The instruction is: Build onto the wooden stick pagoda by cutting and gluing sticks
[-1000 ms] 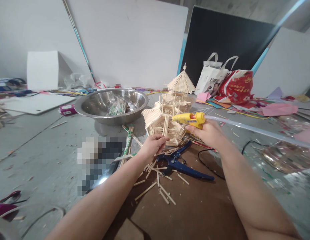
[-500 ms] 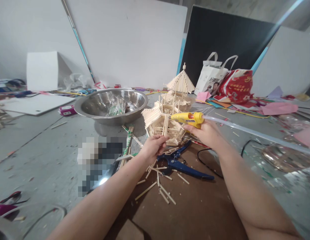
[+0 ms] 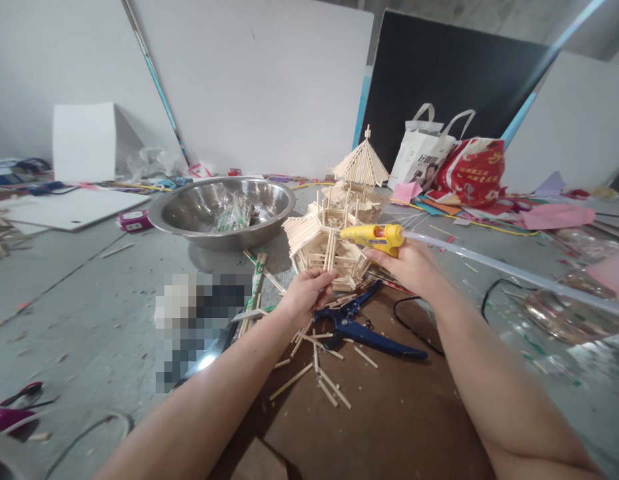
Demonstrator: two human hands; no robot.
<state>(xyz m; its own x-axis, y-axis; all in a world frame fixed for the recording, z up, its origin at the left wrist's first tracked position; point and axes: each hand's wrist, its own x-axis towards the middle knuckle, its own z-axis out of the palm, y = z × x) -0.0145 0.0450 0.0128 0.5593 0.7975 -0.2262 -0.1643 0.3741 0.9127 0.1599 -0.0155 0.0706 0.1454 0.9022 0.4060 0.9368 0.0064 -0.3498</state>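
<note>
Two hands, one glue-gun, seemingly one pagoda

Nothing reads clearly from here: yellow characters on the red bag blur; the white bag shows barcode-like stripes.

Left hand forward, fingers curled in pinch; right hand closed in grip, wrist level.
</note>
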